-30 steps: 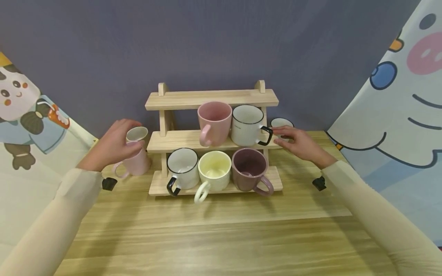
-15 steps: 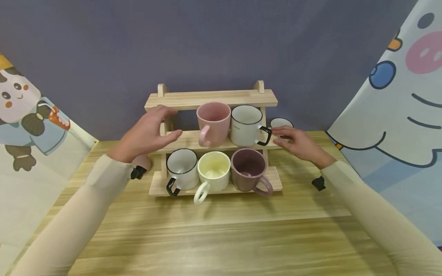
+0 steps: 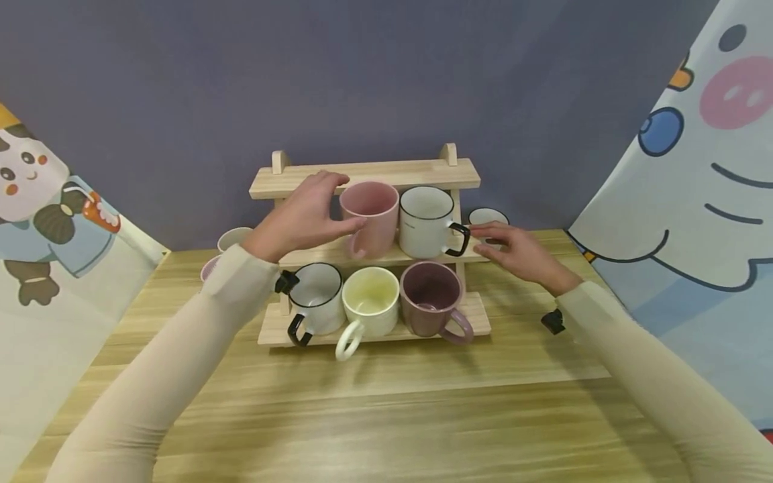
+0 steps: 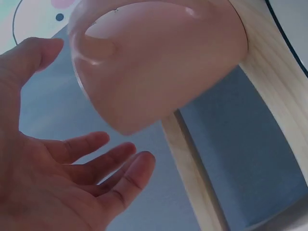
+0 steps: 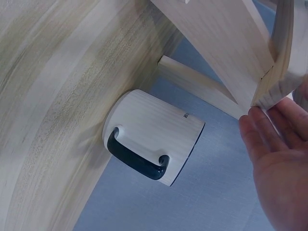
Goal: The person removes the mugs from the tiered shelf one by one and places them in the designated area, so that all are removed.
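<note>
A three-tier wooden rack [image 3: 362,176] stands on the table. My left hand [image 3: 326,206] reaches round the pink mug [image 3: 377,221] on its middle shelf, thumb and fingers spread. In the left wrist view the hand [image 4: 72,144] is open just beside the mug [image 4: 159,62], with a small gap between them. My right hand [image 3: 504,240] rests with straight fingers on the right end of the middle shelf [image 5: 276,91], next to a white black-rimmed mug [image 3: 425,221].
The bottom shelf holds a white mug [image 3: 314,298], a cream mug [image 3: 370,302] and a purple mug [image 3: 430,298]. A pink mug [image 3: 208,268] and a pale cup [image 3: 232,236] stand left of the rack. Another white mug [image 5: 154,139] sits behind its right end.
My left hand let go of the pink mug on the table left of the rack and moved right and up to the pink mug on the middle shelf. The right hand stayed put.
</note>
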A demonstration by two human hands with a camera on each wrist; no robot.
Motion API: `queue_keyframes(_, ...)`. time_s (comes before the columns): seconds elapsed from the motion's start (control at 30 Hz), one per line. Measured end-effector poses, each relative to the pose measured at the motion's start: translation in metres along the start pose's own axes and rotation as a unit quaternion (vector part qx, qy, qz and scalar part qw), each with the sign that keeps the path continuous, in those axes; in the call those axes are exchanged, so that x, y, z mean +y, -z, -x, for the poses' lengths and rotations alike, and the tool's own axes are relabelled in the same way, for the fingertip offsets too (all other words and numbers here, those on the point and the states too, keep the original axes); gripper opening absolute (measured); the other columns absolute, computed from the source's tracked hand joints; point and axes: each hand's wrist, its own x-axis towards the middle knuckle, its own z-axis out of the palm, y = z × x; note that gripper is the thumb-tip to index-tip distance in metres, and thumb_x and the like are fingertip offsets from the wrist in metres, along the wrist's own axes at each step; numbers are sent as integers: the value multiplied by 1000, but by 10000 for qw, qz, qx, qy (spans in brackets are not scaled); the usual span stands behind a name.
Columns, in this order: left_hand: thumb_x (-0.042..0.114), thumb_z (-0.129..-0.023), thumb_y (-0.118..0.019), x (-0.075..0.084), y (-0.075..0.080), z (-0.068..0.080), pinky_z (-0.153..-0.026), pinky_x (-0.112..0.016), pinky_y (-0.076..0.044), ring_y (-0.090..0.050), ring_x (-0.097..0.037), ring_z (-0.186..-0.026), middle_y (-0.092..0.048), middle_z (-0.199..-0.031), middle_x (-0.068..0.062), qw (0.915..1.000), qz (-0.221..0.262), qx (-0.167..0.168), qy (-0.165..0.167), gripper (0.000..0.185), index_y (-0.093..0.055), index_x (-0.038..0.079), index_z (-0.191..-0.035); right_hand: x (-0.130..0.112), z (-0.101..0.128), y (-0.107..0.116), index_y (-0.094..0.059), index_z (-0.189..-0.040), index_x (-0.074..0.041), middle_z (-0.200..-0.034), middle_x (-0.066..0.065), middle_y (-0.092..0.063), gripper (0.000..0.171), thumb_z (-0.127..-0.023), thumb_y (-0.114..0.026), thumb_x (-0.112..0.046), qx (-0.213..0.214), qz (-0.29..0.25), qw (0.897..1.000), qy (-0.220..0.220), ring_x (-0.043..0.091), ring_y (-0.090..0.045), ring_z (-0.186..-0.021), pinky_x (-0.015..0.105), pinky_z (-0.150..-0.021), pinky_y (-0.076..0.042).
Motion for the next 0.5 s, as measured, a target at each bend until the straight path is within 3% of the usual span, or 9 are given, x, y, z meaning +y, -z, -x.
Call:
queue_keyframes(0.27, 49, -77, -72, 3, -9, -15, -97, -42, -38, -42, -31, -121, -48, -131, -20, 9994, 208, -204, 192, 85, -41, -5, -136, 3, 0, -4, -60, -124, -1, -127, 13, -56, 36, -93, -62, -18, -23, 13, 10000, 80, 30, -49, -119, 44, -96, -42)
queue_keyframes(0.5, 55, -77, -70, 11, -9, -28, -101, -42, -34, -38, -32, -126, -46, -134, -20, 9993, -26, -322, 174, 90, -40, -4, -137, 2, 0, -1, -59, -125, 0, -128, 14, -55, 36, -93, -62, -17, 23, -13, 9999, 124, 31, -48, -119, 46, -96, -42)
